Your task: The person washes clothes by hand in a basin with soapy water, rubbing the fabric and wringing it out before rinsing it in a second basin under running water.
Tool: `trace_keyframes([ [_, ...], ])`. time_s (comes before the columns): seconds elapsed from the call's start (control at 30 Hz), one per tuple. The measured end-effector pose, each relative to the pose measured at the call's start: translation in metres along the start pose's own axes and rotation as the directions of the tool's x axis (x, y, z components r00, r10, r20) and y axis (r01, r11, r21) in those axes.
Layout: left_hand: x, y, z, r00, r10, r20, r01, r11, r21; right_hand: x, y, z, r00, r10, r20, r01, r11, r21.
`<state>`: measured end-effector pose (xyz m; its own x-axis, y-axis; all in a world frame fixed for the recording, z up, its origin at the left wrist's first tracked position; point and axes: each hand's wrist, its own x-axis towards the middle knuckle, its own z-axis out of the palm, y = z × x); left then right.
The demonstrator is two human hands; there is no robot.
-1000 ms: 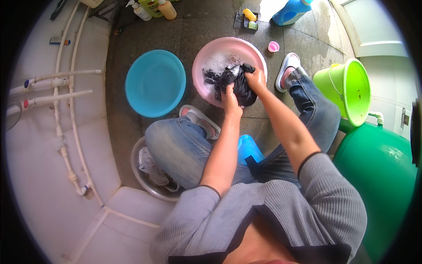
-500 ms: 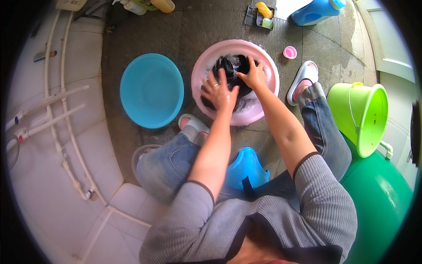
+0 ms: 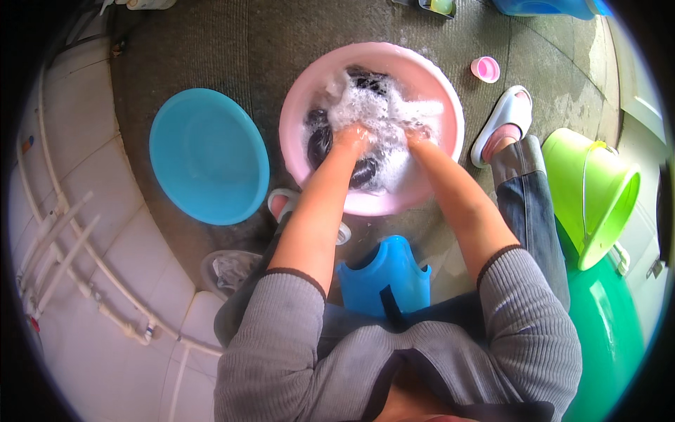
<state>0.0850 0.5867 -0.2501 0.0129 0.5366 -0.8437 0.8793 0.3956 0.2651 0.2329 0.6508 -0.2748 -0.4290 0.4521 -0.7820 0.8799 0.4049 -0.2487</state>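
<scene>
A pink basin [image 3: 294, 112] on the floor in front of me holds water, thick white suds [image 3: 369, 109] and dark wet cloth. Pieces of the black cloth [image 3: 320, 144] poke out of the foam at the left, the top and near the front rim. My left hand [image 3: 354, 135] is sunk to about the wrist in the middle of the basin, beside the cloth. To its right, my right hand [image 3: 418, 133] is down in the foam as well. Suds hide the fingers of both hands, so what they grip cannot be made out.
A blue basin [image 3: 209, 156] stands to the left. A small pink cup [image 3: 485, 69] lies beyond my right slipper [image 3: 512, 116]. At right, a lime-green bucket [image 3: 587, 190] tilts by a large green container [image 3: 608, 330]. A blue stool [image 3: 385, 278] is between my legs; pipes [image 3: 105, 299] line the left wall.
Both hands, spread over the black cloth before, have gone down into the water. More foam now covers the cloth. The view has shifted, bringing the basin closer.
</scene>
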Motion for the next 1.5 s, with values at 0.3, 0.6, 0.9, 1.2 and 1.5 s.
trace_keyframes([
  [0.3, -0.037, 0.036, -0.031, 0.677, -0.269, -0.685, -0.343, 0.708, -0.617, -0.046, -0.026, -0.088, 0.823, -0.137, -0.551, 0.236, 0.965, 0.112],
  [0.6, -0.181, 0.055, 0.001, 0.890, 0.203, -0.408, -0.076, -0.817, -0.572, -0.270, -0.137, -0.065, 0.504, -0.153, -0.850, 0.630, 0.739, 0.239],
  [0.9, -0.169, 0.093, 0.042, 0.914, -0.002, -0.405, -0.272, -0.743, -0.612, -0.205, -0.081, -0.077, 0.468, 0.294, -0.834, 0.139, 0.907, 0.398],
  [1.2, -0.174, 0.089, 0.039, 0.942, -0.110, -0.316, -0.286, -0.757, -0.588, -0.212, -0.101, -0.070, 0.653, 0.236, -0.720, 0.164, 0.883, 0.439],
  [1.5, -0.156, 0.048, 0.049, 0.893, 0.081, -0.442, -0.188, -0.826, -0.532, -0.235, -0.130, -0.039, 0.661, 0.117, -0.741, 0.312, 0.855, 0.414],
])
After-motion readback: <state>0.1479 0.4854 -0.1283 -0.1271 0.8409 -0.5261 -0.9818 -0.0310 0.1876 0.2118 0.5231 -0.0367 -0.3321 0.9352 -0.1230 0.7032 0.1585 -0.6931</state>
